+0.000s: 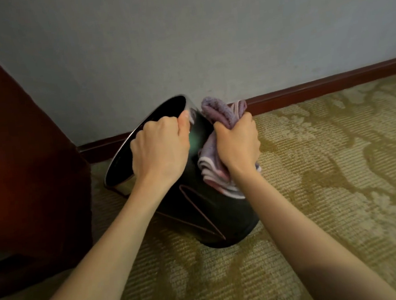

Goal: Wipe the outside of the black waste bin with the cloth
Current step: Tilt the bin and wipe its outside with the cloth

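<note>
The head view shows one black waste bin (197, 205), one cloth (215, 114) and two bare hands. The bin stands on the patterned carpet (325, 162) near the wall (206, 41), and it is tilted, so its open mouth faces to the left and a little up, toward one dark wooden piece of furniture (20, 153). Its lower edge rests on the carpet on the near side. The rim of the bin is shiny and metallic, and thin reddish lines form a triangle shape on its dark side. The left hand (161, 150) is closed on the upper rim of the bin, with the thumb on the outside and the other fingers curled over the edge into the opening. The right hand (238, 144) is closed in a fist around the cloth, which is lilac with pink and white edges. The cloth is bunched; one part comes out above the fist and one folded part hangs below it. It touches the outer right side of the bin, just beside the left hand. One dark red baseboard (330, 83) runs along the bottom of the wall behind the bin. Both forearms are bare.
</note>
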`<control>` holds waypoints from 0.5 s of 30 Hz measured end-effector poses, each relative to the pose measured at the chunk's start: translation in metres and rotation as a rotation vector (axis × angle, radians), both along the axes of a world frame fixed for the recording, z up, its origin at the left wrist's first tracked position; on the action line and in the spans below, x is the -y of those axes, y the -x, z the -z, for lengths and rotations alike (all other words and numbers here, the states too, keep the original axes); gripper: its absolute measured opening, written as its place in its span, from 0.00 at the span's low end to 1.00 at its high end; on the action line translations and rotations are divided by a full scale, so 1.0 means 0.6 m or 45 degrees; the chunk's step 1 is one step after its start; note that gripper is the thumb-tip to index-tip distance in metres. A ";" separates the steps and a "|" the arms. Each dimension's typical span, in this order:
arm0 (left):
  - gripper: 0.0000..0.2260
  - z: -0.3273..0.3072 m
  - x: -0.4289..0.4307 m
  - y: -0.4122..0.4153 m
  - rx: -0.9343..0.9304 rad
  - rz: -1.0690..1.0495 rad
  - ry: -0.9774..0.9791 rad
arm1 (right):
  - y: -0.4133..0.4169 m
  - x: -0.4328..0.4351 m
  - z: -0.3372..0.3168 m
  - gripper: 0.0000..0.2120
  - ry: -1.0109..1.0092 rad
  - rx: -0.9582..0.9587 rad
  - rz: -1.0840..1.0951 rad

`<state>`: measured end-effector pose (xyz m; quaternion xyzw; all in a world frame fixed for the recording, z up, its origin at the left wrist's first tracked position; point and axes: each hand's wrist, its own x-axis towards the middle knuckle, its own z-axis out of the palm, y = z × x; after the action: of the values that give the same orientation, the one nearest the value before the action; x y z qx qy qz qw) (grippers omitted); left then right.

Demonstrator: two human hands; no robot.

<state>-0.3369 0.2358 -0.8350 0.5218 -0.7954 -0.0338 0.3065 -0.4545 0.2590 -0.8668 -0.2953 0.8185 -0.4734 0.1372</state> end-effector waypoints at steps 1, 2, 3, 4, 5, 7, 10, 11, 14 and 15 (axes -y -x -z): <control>0.23 -0.001 -0.004 -0.003 -0.001 0.022 -0.008 | 0.010 0.012 -0.003 0.21 -0.034 0.037 -0.018; 0.23 -0.001 -0.008 -0.005 -0.002 0.042 -0.013 | 0.021 0.024 -0.006 0.21 -0.071 0.078 -0.042; 0.23 0.000 -0.013 -0.007 -0.002 0.059 -0.016 | 0.030 0.034 -0.009 0.21 -0.106 0.118 -0.071; 0.23 0.000 -0.017 -0.009 -0.002 0.072 -0.015 | 0.037 0.042 -0.011 0.22 -0.135 0.156 -0.098; 0.22 0.001 -0.020 -0.010 -0.002 0.080 -0.008 | 0.043 0.049 -0.012 0.24 -0.154 0.195 -0.119; 0.22 0.000 -0.023 -0.012 0.002 0.074 0.008 | 0.046 0.055 -0.012 0.26 -0.163 0.257 -0.134; 0.22 -0.001 -0.018 -0.015 0.013 0.054 0.006 | 0.039 0.051 -0.010 0.22 -0.125 0.257 -0.087; 0.23 -0.001 -0.016 -0.017 0.014 0.057 0.002 | 0.033 0.046 -0.010 0.21 -0.101 0.240 -0.065; 0.23 0.000 -0.009 -0.015 0.007 0.055 0.019 | 0.005 0.026 -0.010 0.20 0.012 0.142 0.010; 0.22 0.000 -0.006 -0.012 0.002 0.048 0.020 | -0.006 0.018 -0.011 0.20 0.064 0.099 0.039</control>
<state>-0.3296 0.2394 -0.8348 0.5044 -0.8056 -0.0328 0.3091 -0.4506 0.2479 -0.8599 -0.2676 0.8048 -0.5068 0.1542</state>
